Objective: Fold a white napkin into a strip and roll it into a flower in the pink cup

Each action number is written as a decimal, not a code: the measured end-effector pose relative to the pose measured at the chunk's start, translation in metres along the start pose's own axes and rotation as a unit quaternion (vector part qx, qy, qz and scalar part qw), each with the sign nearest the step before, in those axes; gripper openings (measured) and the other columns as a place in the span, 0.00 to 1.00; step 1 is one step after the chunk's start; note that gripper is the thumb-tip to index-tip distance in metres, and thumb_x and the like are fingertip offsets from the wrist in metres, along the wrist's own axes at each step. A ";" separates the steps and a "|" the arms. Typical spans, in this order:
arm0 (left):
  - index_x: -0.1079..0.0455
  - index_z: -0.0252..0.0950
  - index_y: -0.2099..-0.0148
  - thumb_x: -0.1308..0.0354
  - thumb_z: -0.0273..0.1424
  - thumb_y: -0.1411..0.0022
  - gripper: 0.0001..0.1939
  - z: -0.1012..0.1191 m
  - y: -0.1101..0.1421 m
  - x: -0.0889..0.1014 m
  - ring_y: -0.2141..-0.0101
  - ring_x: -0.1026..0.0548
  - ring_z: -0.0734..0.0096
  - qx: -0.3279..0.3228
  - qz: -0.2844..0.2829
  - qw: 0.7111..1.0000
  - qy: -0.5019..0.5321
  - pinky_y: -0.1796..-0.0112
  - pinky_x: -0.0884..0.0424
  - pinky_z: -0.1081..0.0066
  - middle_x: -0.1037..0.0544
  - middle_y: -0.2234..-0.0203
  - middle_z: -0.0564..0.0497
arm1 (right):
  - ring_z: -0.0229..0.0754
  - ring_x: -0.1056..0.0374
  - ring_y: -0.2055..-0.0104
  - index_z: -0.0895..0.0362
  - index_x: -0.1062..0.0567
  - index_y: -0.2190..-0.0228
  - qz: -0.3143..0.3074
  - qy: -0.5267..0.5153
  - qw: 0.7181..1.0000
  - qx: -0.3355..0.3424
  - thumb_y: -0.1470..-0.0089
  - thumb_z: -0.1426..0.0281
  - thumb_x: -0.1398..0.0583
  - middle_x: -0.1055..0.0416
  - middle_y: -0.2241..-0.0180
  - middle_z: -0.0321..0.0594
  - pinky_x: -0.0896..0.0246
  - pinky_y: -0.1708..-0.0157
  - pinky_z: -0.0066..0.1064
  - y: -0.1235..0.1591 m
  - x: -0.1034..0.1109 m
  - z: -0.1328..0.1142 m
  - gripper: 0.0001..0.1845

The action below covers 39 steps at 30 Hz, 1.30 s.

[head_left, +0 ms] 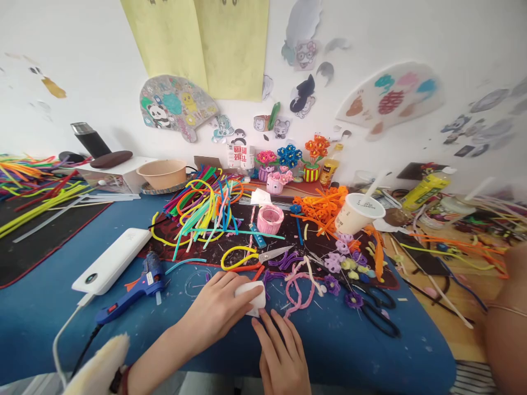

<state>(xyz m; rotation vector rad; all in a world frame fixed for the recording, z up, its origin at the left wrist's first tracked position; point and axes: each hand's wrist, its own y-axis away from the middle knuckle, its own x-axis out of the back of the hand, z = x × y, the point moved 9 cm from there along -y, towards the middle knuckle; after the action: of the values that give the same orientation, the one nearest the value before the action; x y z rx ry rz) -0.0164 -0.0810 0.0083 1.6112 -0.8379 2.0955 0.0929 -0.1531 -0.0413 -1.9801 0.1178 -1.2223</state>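
Note:
My left hand point(220, 302) is closed on a small white rounded piece point(256, 295) at the front of the blue table mat, one finger lying across its top. Whether it is paper or something firmer I cannot tell. Close to its lower edge, my right hand point(284, 351) has its fingers stretched out, tips at or just beside the piece. Just beyond my hands lie yellow-handled scissors point(241, 257). A loop of pink pipe cleaner point(300, 296) rests to the right, near purple pipe cleaner flowers point(332, 284). A pink ring-shaped pot point(270, 219) stands farther back.
On the left lie a blue glue gun point(135, 296) and a white power bank point(113, 260) with cable. Pipe cleaners point(209, 206) pile up behind. Black-handled scissors point(381, 315) and a paper cup point(358, 214) stand right. Another person's arm point(508, 318) is at the right edge.

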 end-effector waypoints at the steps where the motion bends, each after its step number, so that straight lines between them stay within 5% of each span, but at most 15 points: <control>1: 0.38 0.45 0.39 0.49 0.30 0.32 0.20 -0.002 0.001 -0.001 0.55 0.27 0.64 0.016 -0.004 1.000 0.026 0.56 0.30 0.64 0.25 0.51 0.48 | 0.46 0.32 0.44 0.56 0.27 0.48 -0.001 -0.012 1.000 -0.007 0.44 0.82 0.51 0.27 0.48 0.38 0.39 0.44 0.41 0.000 0.001 0.002 0.26; 6: 0.41 0.44 0.37 0.41 0.31 0.37 0.27 -0.008 0.003 -0.005 0.52 0.29 0.64 0.091 -0.016 0.988 0.122 0.51 0.29 0.64 0.28 0.49 0.47 | 0.46 0.29 0.48 0.55 0.27 0.49 0.015 -0.048 0.997 -0.054 0.43 0.83 0.51 0.24 0.53 0.39 0.37 0.47 0.42 0.002 0.012 0.017 0.25; 11: 0.35 0.40 0.47 0.40 0.24 0.42 0.21 0.001 0.000 -0.009 0.57 0.27 0.59 0.094 -0.072 0.992 0.042 0.57 0.28 0.61 0.25 0.56 0.47 | 0.47 0.30 0.48 0.53 0.28 0.49 0.063 -0.125 0.981 -0.131 0.40 0.81 0.49 0.24 0.55 0.41 0.34 0.49 0.41 0.005 0.020 0.038 0.22; 14: 0.38 0.42 0.46 0.41 0.24 0.41 0.22 0.002 -0.003 0.004 0.57 0.27 0.59 0.099 -0.029 0.989 0.105 0.56 0.29 0.61 0.25 0.56 0.48 | 0.45 0.31 0.47 0.53 0.29 0.48 0.076 -0.194 0.957 -0.202 0.39 0.78 0.47 0.26 0.52 0.44 0.31 0.51 0.35 -0.003 0.019 0.059 0.20; 17: 0.43 0.45 0.41 0.42 0.26 0.38 0.25 -0.005 -0.009 0.023 0.52 0.28 0.63 0.129 0.053 0.958 0.249 0.53 0.28 0.65 0.27 0.50 0.48 | 0.48 0.35 0.41 0.58 0.43 0.38 0.064 -0.324 0.918 -0.219 0.37 0.65 0.46 0.36 0.42 0.54 0.31 0.48 0.37 -0.036 0.013 0.070 0.28; 20: 0.45 0.46 0.41 0.42 0.30 0.36 0.24 -0.004 -0.024 0.033 0.50 0.28 0.66 0.123 0.107 0.916 0.367 0.53 0.26 0.68 0.29 0.48 0.48 | 0.53 0.40 0.38 0.58 0.55 0.35 0.015 -0.521 0.840 -0.150 0.41 0.47 0.47 0.43 0.38 0.58 0.36 0.44 0.44 -0.088 0.008 0.058 0.44; 22: 0.45 0.44 0.41 0.44 0.32 0.35 0.22 -0.003 -0.037 0.035 0.51 0.27 0.65 0.105 0.145 0.897 0.404 0.54 0.25 0.67 0.30 0.48 0.46 | 0.53 0.37 0.39 0.56 0.52 0.35 -0.035 -0.594 0.791 -0.143 0.46 0.45 0.42 0.41 0.39 0.56 0.36 0.45 0.43 -0.116 0.000 0.051 0.48; 25: 0.47 0.43 0.39 0.48 0.30 0.34 0.23 -0.008 -0.052 0.031 0.51 0.27 0.63 0.102 0.197 0.899 0.376 0.53 0.25 0.62 0.30 0.48 0.42 | 0.50 0.31 0.46 0.56 0.39 0.42 -0.056 -0.623 0.762 -0.168 0.50 0.52 0.36 0.31 0.46 0.50 0.33 0.49 0.39 -0.142 -0.015 0.049 0.40; 29: 0.50 0.43 0.35 0.48 0.26 0.38 0.31 -0.018 -0.063 0.026 0.43 0.34 0.54 0.094 0.249 0.932 0.245 0.46 0.32 0.49 0.34 0.43 0.39 | 0.49 0.28 0.50 0.57 0.32 0.47 -0.008 -0.626 0.757 -0.187 0.51 0.56 0.35 0.26 0.51 0.47 0.31 0.51 0.38 -0.156 -0.031 0.059 0.33; 34: 0.60 0.49 0.31 0.49 0.19 0.43 0.43 -0.036 -0.060 0.018 0.37 0.42 0.53 0.144 0.221 0.950 0.165 0.42 0.38 0.46 0.41 0.36 0.43 | 0.46 0.29 0.51 0.55 0.27 0.55 -0.005 -0.563 0.794 -0.231 0.53 0.63 0.34 0.25 0.55 0.43 0.33 0.51 0.34 -0.164 -0.040 0.079 0.22; 39: 0.58 0.50 0.31 0.51 0.24 0.37 0.36 -0.051 -0.048 0.027 0.35 0.44 0.57 0.171 0.241 0.937 0.187 0.40 0.38 0.51 0.43 0.35 0.46 | 0.37 0.33 0.70 0.55 0.26 0.64 -0.006 -0.512 0.827 -0.232 0.54 0.67 0.33 0.27 0.70 0.35 0.36 0.70 0.26 -0.177 -0.041 0.097 0.13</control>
<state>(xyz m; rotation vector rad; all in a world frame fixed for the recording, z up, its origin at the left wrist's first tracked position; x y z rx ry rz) -0.0320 -0.0134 0.0369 1.1563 -0.8254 2.9131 0.0927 0.0419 0.0243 -2.8020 -0.1620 0.0276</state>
